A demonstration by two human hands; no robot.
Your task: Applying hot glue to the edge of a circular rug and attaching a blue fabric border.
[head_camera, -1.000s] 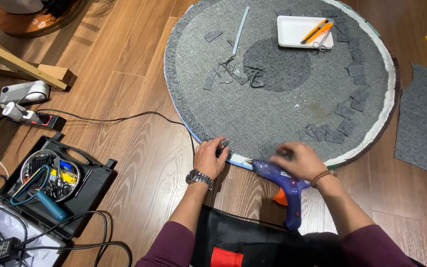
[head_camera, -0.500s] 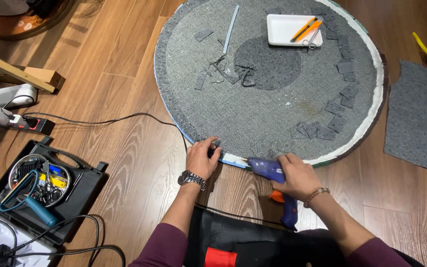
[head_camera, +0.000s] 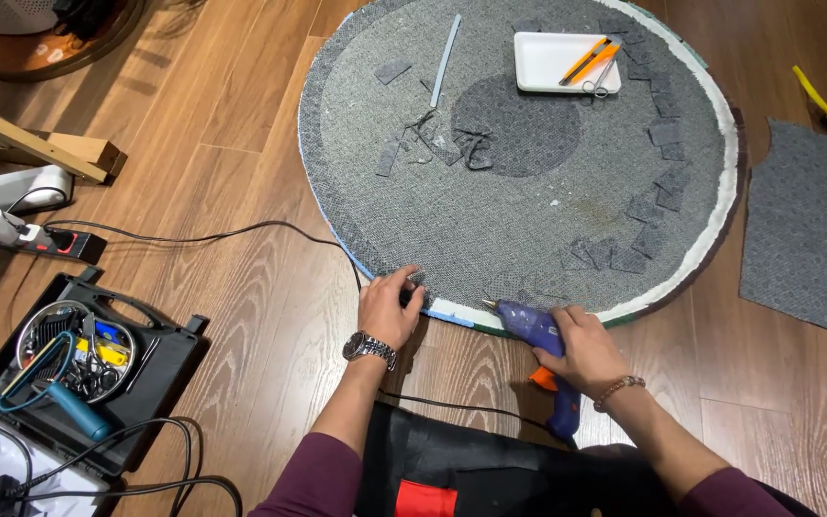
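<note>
Right hand [head_camera: 581, 349] shifted glue gun [head_camera: 538, 330] to round mat [head_camera: 528, 220] edge.

Blue glue gun [head_camera: 540, 337] lies nozzle-first against the round grey fabric board's [head_camera: 519, 220] near edge.

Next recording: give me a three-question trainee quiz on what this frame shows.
1. True or false: the right hand holds a blue glue gun.
2. What does the left hand press on?
3. The white tray holds: A) tape measure B) orange cutters and scissors C) power strip.

Key: 1 true. 2 the near edge of the round grey fabric-covered board. 3 B.
</note>
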